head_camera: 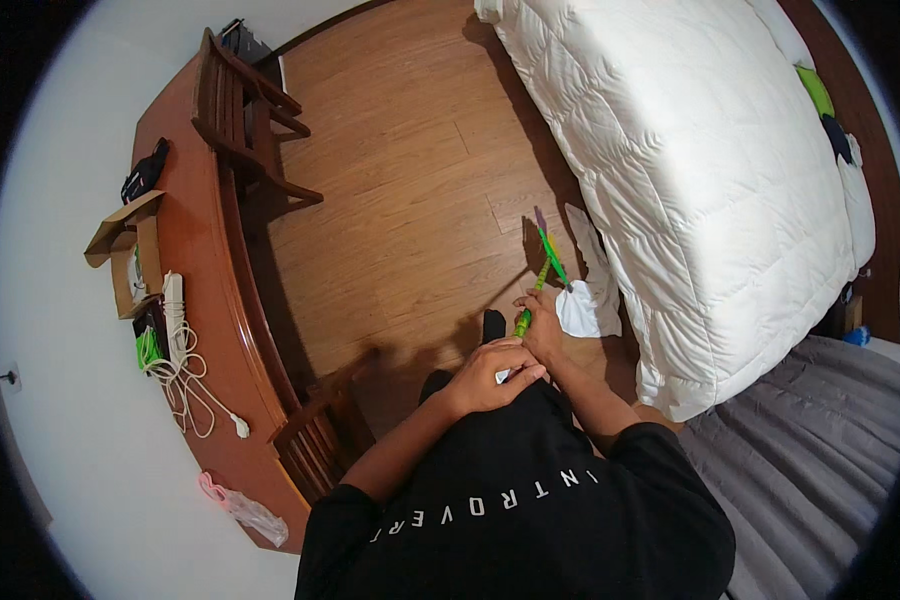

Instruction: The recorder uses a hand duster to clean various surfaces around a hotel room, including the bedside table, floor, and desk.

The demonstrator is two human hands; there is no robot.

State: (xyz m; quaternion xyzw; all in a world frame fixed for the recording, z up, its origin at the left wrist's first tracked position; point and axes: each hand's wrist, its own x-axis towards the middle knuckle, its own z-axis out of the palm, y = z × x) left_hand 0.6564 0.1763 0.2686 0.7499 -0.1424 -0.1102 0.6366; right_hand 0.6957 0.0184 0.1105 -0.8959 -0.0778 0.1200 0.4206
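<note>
A broom-like tool with a green and yellow patterned pole (544, 274) slants down towards the floor. Its narrow green head (553, 251) has purple and yellow parts showing beside it. My right hand (544, 326) is closed around the pole. Nearer my body, my left hand (491, 375) grips the pole's upper end, partly hiding it; a small whitish patch shows by its thumb. A white cloth (579, 311) lies on the floor just right of the head, against a beige cloth (600, 262) stretched along the bed's side.
A bed with a white quilt (675, 187) stands to the right, above a grey curtain-like fabric (802, 442). On the left, a long wooden desk (217, 300) holds an open cardboard box (146, 255), a power strip with tangled cord (172, 300) and a plastic bag (251, 514). Wooden chairs (232, 112) stand beside it.
</note>
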